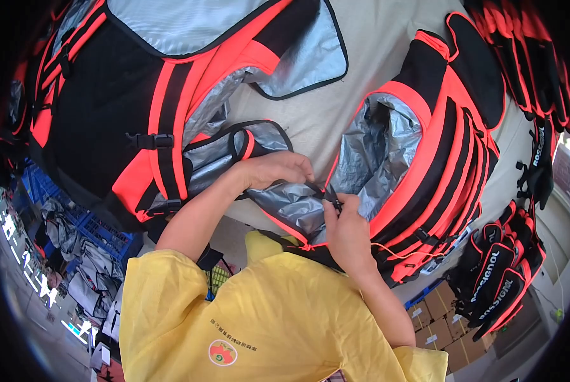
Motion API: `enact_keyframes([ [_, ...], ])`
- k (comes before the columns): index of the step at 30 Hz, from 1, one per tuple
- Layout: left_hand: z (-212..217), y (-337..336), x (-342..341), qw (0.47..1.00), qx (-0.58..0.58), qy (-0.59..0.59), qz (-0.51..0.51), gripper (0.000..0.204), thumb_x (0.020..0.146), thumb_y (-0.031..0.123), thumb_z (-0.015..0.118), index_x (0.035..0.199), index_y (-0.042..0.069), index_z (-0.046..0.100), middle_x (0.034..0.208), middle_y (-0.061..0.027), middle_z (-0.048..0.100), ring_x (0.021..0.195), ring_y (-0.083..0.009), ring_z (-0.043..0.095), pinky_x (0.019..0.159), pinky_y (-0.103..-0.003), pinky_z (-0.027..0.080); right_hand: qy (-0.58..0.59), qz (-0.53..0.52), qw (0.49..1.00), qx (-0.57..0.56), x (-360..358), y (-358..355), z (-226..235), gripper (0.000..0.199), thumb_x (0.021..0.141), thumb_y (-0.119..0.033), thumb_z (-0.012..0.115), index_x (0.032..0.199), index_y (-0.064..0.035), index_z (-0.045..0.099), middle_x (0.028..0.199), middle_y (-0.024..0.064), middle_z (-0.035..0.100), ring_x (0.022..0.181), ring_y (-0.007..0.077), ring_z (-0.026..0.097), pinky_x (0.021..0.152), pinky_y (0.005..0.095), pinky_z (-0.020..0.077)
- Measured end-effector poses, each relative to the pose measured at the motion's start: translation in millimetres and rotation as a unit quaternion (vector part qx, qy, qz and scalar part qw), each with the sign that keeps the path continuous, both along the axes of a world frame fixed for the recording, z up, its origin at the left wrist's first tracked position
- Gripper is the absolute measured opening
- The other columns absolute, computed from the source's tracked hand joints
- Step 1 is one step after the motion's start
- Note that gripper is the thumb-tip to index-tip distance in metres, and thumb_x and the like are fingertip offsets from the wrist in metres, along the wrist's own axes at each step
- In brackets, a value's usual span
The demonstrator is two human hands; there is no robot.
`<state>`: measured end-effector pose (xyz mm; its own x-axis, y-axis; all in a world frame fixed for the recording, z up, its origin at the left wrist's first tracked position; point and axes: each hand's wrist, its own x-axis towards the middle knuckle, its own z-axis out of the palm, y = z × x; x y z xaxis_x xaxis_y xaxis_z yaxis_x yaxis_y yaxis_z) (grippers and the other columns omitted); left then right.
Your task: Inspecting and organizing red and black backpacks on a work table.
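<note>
Two large red-and-black bags (138,95) (425,159) and two hands (275,169) (345,229).

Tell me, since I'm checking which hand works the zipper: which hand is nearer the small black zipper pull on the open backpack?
Right. The right hand pinches the black zipper pull at its fingertips. The left hand grips the silver lining's edge just to the pull's left on the open backpack.

Cardboard boxes (434,321), blue crates (100,232), stacked black-red pieces (498,274).

Open passage: bare grey table (336,121) between the large backpack (138,95) on the left and the open backpack (437,153) on the right. Obstructions: stacked black-and-red pieces (498,267) crowd the right edge; both hands (278,169) (345,226) fill the near gap at the silver lining (297,207).
</note>
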<state>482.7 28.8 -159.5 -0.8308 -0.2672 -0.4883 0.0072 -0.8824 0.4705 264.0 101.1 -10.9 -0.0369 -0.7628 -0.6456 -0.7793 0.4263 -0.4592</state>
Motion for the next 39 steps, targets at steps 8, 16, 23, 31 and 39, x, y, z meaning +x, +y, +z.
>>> enact_keyframes([
  [8, -1.6, 5.8, 0.6, 0.999, -0.001, -0.025, 0.036, 0.016, 0.100, 0.015, 0.075, 0.110, 0.004, 0.070, 0.105, 0.0010, 0.071, 0.100, -0.0064, 0.062, 0.091, -0.024, 0.048, 0.069, 0.148, 0.986, -0.023, 1.1, 9.8, -18.0, 0.034, 0.106, -0.034, 0.063, 0.119, -0.0026, 0.058, 0.077, 0.0221, 0.075, 0.065, 0.0407, 0.074, 0.057, 0.0508, 0.0583],
  [16, 2.3, 5.5, 0.5, 0.999, 0.006, -0.021, 0.045, 0.014, 0.100, 0.014, 0.075, 0.108, 0.003, 0.071, 0.103, 0.0007, 0.072, 0.100, -0.0070, 0.064, 0.093, -0.024, 0.049, 0.043, 0.137, 0.989, -0.018, 3.2, 1.1, -17.9, 0.034, 0.106, -0.032, 0.063, 0.119, -0.0016, 0.058, 0.079, 0.0227, 0.075, 0.069, 0.0429, 0.074, 0.061, 0.0532, 0.0579],
  [23, 3.7, 5.2, -0.9, 0.998, -0.019, -0.036, 0.041, 0.007, 0.101, 0.009, 0.071, 0.106, 0.003, 0.071, 0.101, 0.0023, 0.071, 0.099, -0.0062, 0.064, 0.090, -0.025, 0.050, 0.039, 0.098, 0.994, 0.023, 1.0, 0.4, -11.6, 0.029, 0.107, -0.027, 0.062, 0.122, -0.0025, 0.057, 0.093, 0.0280, 0.076, 0.079, 0.0431, 0.075, 0.065, 0.0512, 0.0580],
  [31, 101.8, 11.4, 4.8, 0.806, -0.512, -0.259, 0.145, 0.005, 0.095, 0.000, 0.069, 0.099, -0.001, 0.067, 0.103, -0.0105, 0.072, 0.097, -0.0217, 0.069, 0.090, -0.031, 0.053, -0.313, -0.302, 0.888, -0.147, -78.9, 26.3, 56.3, 0.024, 0.115, -0.018, 0.049, 0.133, -0.0031, 0.052, 0.081, -0.0021, 0.046, 0.056, 0.0049, 0.036, 0.049, 0.0208, 0.0295],
  [39, 169.6, 92.9, 92.9, 0.787, -0.437, -0.424, -0.094, 0.013, 0.095, 0.013, 0.074, 0.097, 0.000, 0.071, 0.098, -0.0139, 0.076, 0.094, -0.0330, 0.074, 0.084, -0.042, 0.058, -0.105, -0.515, 0.817, -0.238, -237.5, 167.0, 26.4, 0.028, 0.115, -0.029, 0.053, 0.130, -0.0053, 0.053, 0.071, -0.0021, 0.045, 0.052, 0.0052, 0.039, 0.045, 0.0226, 0.0276],
])
